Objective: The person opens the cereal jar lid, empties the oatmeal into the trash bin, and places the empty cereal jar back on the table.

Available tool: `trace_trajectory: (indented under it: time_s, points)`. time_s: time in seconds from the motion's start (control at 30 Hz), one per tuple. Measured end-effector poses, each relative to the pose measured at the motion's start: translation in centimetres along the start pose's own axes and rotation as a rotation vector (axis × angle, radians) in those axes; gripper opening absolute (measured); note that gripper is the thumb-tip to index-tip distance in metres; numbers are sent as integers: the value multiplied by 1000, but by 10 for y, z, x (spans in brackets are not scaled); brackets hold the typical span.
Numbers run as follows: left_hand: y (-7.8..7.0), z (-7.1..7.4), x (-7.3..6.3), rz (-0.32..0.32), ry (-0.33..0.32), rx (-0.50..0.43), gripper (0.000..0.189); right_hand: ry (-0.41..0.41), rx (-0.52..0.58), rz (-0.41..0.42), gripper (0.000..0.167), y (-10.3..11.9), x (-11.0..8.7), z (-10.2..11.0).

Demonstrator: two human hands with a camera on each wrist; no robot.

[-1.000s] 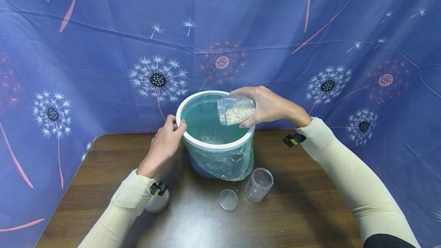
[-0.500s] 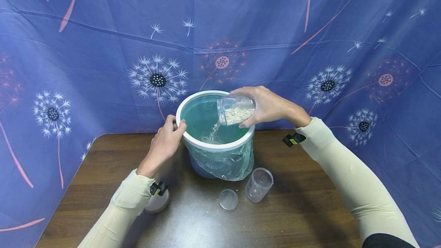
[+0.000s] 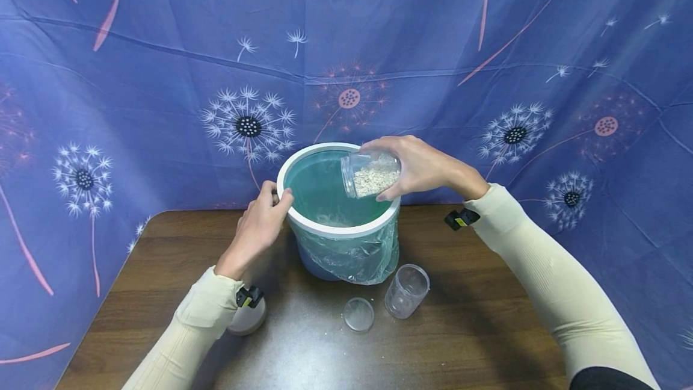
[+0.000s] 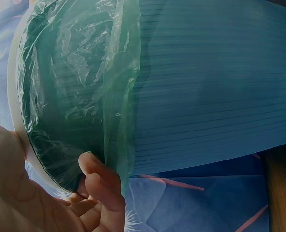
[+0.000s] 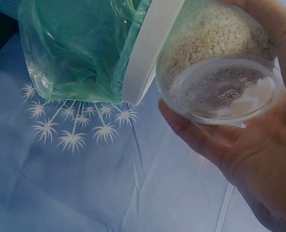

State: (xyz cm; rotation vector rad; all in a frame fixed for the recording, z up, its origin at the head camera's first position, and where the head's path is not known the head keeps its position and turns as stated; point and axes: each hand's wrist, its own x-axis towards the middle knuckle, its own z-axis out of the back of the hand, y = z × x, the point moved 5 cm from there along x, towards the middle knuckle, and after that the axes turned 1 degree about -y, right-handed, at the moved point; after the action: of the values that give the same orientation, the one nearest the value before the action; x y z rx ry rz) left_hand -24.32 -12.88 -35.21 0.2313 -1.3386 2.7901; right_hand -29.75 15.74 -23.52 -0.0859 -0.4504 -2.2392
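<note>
My right hand [image 3: 417, 167] grips a clear jar [image 5: 220, 92] tipped on its side, its mouth pointing left over the bin's opening. Pale flakes [image 3: 375, 178] like oats fill the lower part of the jar. The blue bin [image 4: 206, 87] has a white rim [image 3: 335, 232] and a green plastic bag [image 3: 352, 254] folded over its edge. With its thumb over the rim and its fingers curled outside against the bag, my left hand [image 3: 260, 221] holds the bin's left side. Some pale flakes show down inside the bag.
On the wooden table [image 3: 476, 318], a clear empty jar [image 3: 407, 291] stands in front of the bin, beside a clear round lid [image 3: 358, 314]. A whitish round lid or tub [image 3: 248, 318] lies partly under my left wrist. A blue patterned cloth [image 3: 411, 35] hangs behind the table.
Half a second ago a stream of flakes fell from the jar's mouth into the bin; now none is seen falling. Both hands stay in nearly the same place.
</note>
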Motion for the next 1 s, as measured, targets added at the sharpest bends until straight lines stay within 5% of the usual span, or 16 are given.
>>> trace_trajectory:
  time_s: [1.0]
  points:
    - [1, 0, 0, -1, 3, 0, 39, 44, -39, -3, 94, 4, 3, 0]
